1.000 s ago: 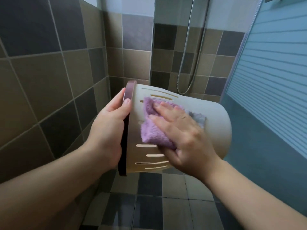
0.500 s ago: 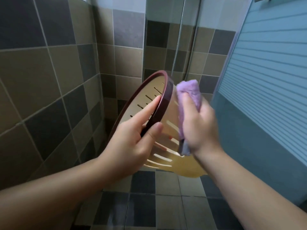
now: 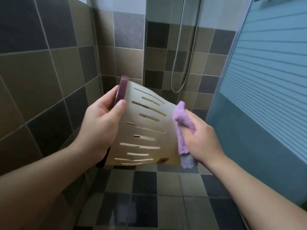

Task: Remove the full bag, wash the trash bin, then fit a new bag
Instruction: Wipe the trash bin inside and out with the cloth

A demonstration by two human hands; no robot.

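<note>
Swung back from rim-up to side-on: trash bin [image 3: 146, 128] held in mid-air over the tiled floor [image 3: 167, 185], left hand [image 3: 101, 123] pinching its dark rim [image 3: 122, 90], right hand [image 3: 201, 140] now bunching the purple cloth [image 3: 181, 127] against the base end; washing likely moving to the bottom, new bag not yet fitted

The trash bin [image 3: 149, 130] is pale beige, its wall patterned with rows of narrow slots, and its rim [image 3: 122, 90] is dark maroon. The cloth [image 3: 182, 123] is lilac – greyer at its lower end. Wall tiles [image 3: 49, 80] and floor tiles [image 3: 166, 188] form a checkered patchwork (tan, olive, charcoal); the glass panel [image 3: 265, 72] is blue-grey with horizontal stripes.
</note>
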